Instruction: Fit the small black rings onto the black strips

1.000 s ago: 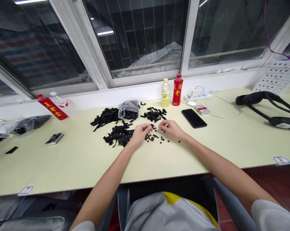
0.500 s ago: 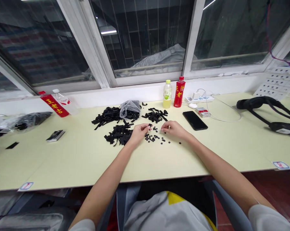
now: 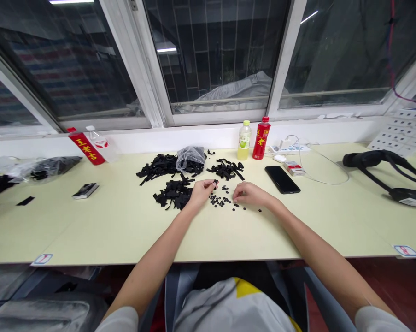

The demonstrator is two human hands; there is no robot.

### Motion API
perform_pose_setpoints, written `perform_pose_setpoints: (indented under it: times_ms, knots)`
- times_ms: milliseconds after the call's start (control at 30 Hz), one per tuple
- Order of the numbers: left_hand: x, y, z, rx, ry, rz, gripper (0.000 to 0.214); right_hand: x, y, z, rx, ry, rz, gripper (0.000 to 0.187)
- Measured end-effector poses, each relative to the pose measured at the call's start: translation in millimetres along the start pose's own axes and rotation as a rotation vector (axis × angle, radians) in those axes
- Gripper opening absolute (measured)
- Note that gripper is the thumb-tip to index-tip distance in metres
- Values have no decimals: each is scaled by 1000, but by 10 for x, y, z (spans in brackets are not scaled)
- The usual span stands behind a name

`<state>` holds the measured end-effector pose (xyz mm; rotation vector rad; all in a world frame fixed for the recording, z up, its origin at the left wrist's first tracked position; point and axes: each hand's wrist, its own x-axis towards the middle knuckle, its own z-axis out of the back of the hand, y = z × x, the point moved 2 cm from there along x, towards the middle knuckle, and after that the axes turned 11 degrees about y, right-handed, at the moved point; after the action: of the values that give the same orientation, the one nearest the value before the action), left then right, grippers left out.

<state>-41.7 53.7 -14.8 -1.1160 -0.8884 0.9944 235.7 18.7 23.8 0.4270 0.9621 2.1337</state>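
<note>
My left hand (image 3: 201, 191) rests on the pale table (image 3: 125, 230) with its fingers pinched on a small black piece. My right hand (image 3: 248, 193) lies with curled fingers at the right edge of a scatter of small black rings (image 3: 222, 201); whether it holds one I cannot make out. Just left of my left hand lies a heap of black strips (image 3: 173, 193). Two more heaps of black strips sit further back, one at the left (image 3: 156, 165) and one at the right (image 3: 227, 168), with a clear plastic bag (image 3: 191, 157) between them.
A yellow-green bottle (image 3: 244, 140) and a red bottle (image 3: 260, 138) stand by the window sill. A black phone (image 3: 282, 179), a small box (image 3: 294, 168) and a power strip (image 3: 290, 149) with cable lie right. A black headset (image 3: 387, 171) lies far right; a tipped bottle (image 3: 92, 146) and bags (image 3: 45, 167) far left.
The view has shifted slightly upward and the scene has slid down in the picture. My right hand has lowered toward the rings. My left hand keeps its pinch.
</note>
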Motion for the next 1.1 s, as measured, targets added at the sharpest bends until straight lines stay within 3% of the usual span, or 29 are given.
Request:
perform_pose_setpoints:
  times_ms: [167,400,667,833,967,1100]
  knots:
    - [-15,-30,-16,11,13,-24,32,24,38,-39,-11,34,-13,11]
    - [-32,-89,-74,75,66,-47,36,49,72,-12,-221,25,-37,13]
    - [-87,-88,-227,46,148,-87,39,16,140,-27,-207,4,-100,17]
    - [-109,-131,-250,41,157,-70,40,17,120,-36,-150,-13,-60,19]
    - [-161,-195,-280,34,175,-68,42,11,106,-37,25,-127,-20,17]
    - [-239,-259,-360,51,220,-71,50,34,130,-71,224,-269,59,39]
